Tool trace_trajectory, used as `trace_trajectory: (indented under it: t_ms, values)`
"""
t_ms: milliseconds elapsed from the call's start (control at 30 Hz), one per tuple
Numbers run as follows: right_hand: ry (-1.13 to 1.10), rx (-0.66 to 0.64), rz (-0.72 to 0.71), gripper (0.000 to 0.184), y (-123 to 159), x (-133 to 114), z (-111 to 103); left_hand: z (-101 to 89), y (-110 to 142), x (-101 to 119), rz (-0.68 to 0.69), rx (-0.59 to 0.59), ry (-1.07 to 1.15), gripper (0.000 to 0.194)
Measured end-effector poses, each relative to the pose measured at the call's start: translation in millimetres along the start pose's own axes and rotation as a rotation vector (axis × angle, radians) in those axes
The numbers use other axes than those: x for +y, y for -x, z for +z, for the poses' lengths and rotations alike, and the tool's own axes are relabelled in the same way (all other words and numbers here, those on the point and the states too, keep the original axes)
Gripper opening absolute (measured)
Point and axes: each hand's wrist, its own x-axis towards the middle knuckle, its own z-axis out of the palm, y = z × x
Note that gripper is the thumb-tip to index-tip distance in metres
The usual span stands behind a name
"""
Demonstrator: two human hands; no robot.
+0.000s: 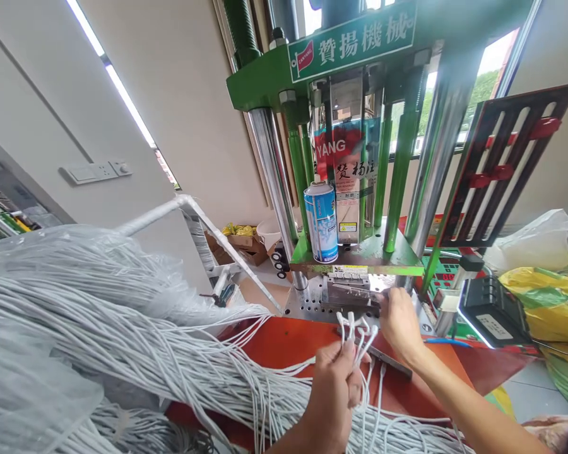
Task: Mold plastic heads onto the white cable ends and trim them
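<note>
Long, thin, white plastic-sheathed cables spread in a thick heap across the lower left, partly covered by clear crinkled plastic film, and run over the orange-red flat tabletop. The left hand has its grip closed around a few of them, their small white moulded ends fanned upward in front of the green steel press. Each cable looks light and flexible, likely smooth enough to slide against its neighbours; the ends seem stiffer. Pinching just below them should steady the tips, whereas holding farther down would let them flop. The right hand has its fingers bent at the right end of the dark rectangular metal mould; I cannot tell whether its grip holds anything.
</note>
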Motion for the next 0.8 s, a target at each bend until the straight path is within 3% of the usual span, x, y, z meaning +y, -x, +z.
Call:
trace_trajectory:
  t_ms: [133, 333, 467, 633, 700, 800]
  values:
    - [-0.042, -0.114, 0.045, 0.026, 18, 15, -9, -14.6, 27, 8, 0.005, -0.101, -0.083, 0.060]
    - [-0.115, -0.280, 0.117, 0.028, 40, 24, -14, -29.4, 42, 36, 0.074, -0.219, -0.250, 0.058]
    - [-0.289, -0.415, 0.152, 0.042, 41, 4, -29, -29.1, 45, 43, 0.111, -0.297, -0.346, 0.056]
    - [-0.734, -0.712, 0.252, 0.065, 46, -41, -52, -26.9, 44, 43, 0.046, -0.405, -0.463, 0.056]
    - [-0.863, -0.691, 0.332, 0.061, 47, -43, -64, -26.3, 41, 42, 0.027, -0.403, -0.501, 0.057]
    - [-0.910, -0.426, 0.486, 0.057, 56, -12, -99, -26.4, 34, 39, -0.010, -0.327, -0.517, 0.060]
